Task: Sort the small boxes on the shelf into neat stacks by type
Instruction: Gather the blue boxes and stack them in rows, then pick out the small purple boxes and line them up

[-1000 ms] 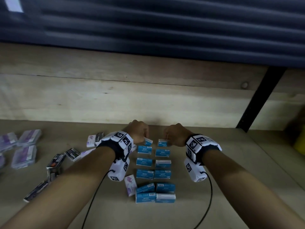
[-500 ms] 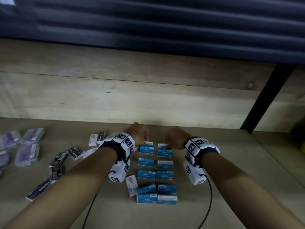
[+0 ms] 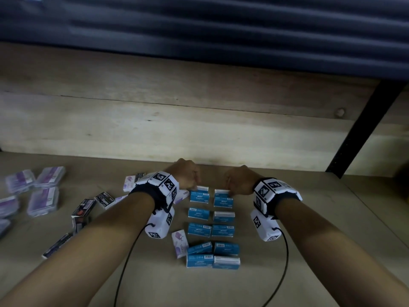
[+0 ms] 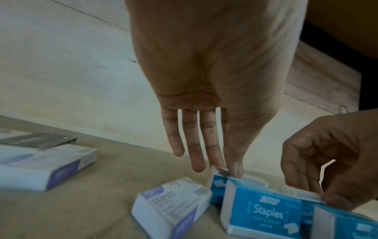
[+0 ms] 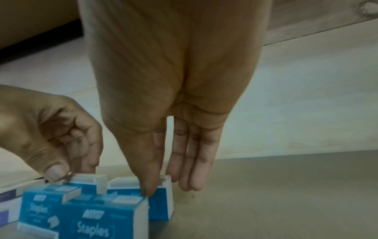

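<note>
Purple-and-white flat boxes point(image 3: 45, 189) at far left: motion-blurred, print unreadable, one cut by frame edge. Yellow obj at right edge point(image 3: 406, 173) mostly cropped, can't ID. Black-white small cartons point(image 3: 83, 209): labels too small to read.

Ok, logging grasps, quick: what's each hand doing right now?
Left hand: pinches the far-left blue staples box.
Right hand: pinches the far-right blue staples box.
</note>
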`<state>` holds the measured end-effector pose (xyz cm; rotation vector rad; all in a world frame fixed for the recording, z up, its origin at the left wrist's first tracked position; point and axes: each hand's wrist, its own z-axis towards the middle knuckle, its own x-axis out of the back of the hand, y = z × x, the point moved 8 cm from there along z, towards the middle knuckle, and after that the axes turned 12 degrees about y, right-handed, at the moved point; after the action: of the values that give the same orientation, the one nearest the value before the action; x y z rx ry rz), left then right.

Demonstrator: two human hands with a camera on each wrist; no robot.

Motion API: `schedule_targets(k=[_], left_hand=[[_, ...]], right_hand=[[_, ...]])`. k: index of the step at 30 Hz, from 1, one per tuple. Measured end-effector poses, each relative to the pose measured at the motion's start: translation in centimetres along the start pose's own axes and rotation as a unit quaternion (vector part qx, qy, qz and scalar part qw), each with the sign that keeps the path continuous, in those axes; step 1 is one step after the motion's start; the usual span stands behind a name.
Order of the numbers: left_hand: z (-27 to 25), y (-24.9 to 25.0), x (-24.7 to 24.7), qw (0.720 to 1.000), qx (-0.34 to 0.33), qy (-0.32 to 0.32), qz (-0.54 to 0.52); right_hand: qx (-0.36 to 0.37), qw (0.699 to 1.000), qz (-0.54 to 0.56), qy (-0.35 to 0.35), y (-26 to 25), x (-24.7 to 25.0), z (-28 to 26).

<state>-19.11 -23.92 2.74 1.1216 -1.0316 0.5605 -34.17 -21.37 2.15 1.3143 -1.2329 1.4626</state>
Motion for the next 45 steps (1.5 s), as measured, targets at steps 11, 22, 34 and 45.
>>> schedule_targets(k=[11, 22, 34, 45], left_hand=[[-3.2, -1.2, 3.2, 0.998, 0.036, 0.035, -0.024], [-7.6, -5.0, 5.4, 0.996, 0.059, 0.068, -0.005], [-10.6, -9.9, 3.5, 0.998, 0.045, -0.045, 0.016], [-11.6, -9.3, 3.1, 0.997, -0.011, -0.039, 0.073]], right_hand=[[0.003, 0.993, 0.095, 0.076, -1.9, 3.2, -1.6], [0.048, 0.987, 0.143, 0.063, -10.1, 2.4, -1.7], [0.088, 0.995, 0.029, 0.035, -16.0, -1.5, 1.1], [0.102, 0.991, -0.080, -0.028, -17.4, -3.5, 2.5]])
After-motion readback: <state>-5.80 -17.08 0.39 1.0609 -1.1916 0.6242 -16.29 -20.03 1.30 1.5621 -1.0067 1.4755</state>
